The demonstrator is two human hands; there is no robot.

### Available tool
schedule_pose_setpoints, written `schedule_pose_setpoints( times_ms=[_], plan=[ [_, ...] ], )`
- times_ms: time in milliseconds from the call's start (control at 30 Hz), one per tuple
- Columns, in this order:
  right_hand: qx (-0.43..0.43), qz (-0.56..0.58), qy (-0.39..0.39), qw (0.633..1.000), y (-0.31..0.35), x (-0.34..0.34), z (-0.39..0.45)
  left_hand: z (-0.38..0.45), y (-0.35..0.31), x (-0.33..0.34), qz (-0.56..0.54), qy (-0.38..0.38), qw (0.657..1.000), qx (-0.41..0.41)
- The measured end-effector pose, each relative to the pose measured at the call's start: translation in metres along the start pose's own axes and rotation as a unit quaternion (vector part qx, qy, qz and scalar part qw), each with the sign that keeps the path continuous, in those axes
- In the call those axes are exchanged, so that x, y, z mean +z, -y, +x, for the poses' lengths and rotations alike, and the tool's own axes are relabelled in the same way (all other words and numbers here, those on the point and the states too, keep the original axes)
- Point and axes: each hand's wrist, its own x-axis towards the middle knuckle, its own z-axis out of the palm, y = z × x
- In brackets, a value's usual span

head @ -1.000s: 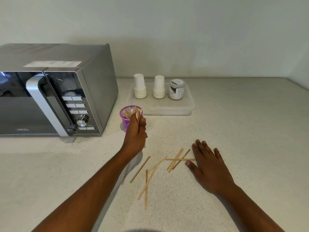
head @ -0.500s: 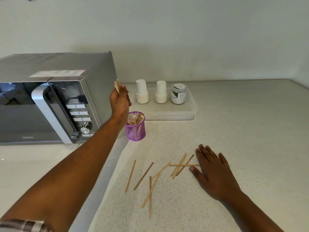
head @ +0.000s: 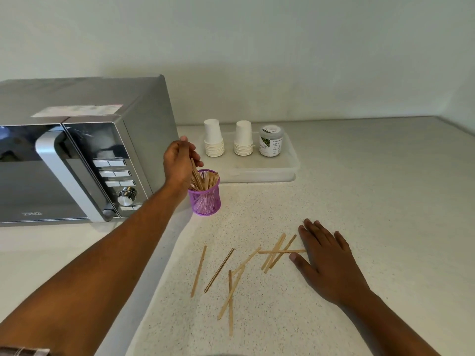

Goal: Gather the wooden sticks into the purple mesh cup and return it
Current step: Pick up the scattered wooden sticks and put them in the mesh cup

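Note:
The purple mesh cup (head: 205,201) stands upright on the speckled counter beside the microwave, with several wooden sticks inside it. My left hand (head: 178,164) hovers at the cup's left rim and pinches a few sticks (head: 196,176) whose lower ends reach into the cup. Several more loose wooden sticks (head: 246,263) lie scattered on the counter in front of the cup. My right hand (head: 326,258) rests flat on the counter at the right end of that scatter, its fingers straight and touching the end of one stick.
A silver microwave (head: 77,155) stands at the left, close to the cup. Behind the cup a clear plastic tray (head: 290,170) holds two stacks of white paper cups (head: 213,141) and a small jar (head: 271,141). The wall runs along the back.
My left hand has come down from above the microwave's corner to the cup's rim, bringing its sticks into the cup. My right hand has stayed flat on the counter.

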Motion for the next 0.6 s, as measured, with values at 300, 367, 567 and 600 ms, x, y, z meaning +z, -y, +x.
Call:
schedule_pose_setpoints(
  times_ms=[300, 367, 567, 600],
  plan=[
    [0.003, 0.005, -0.004, 1.000, 0.001, 0.000, 0.000, 0.000, 0.017, -0.003, 0.348, 0.141, 0.925, 0.054],
    [0.004, 0.008, -0.006, 1.000, 0.001, 0.000, 0.000, 0.000, 0.020, -0.006, 0.354, 0.192, 0.914, 0.046],
    [0.007, 0.000, -0.005, 1.000, 0.000, 0.001, 0.001, -0.004, 0.025, -0.019, 0.476, 0.293, 0.820, 0.119],
    [0.007, 0.001, -0.004, 1.000, 0.000, 0.001, 0.001, -0.004, 0.027, -0.021, 0.504, 0.313, 0.795, 0.125]
  ],
)
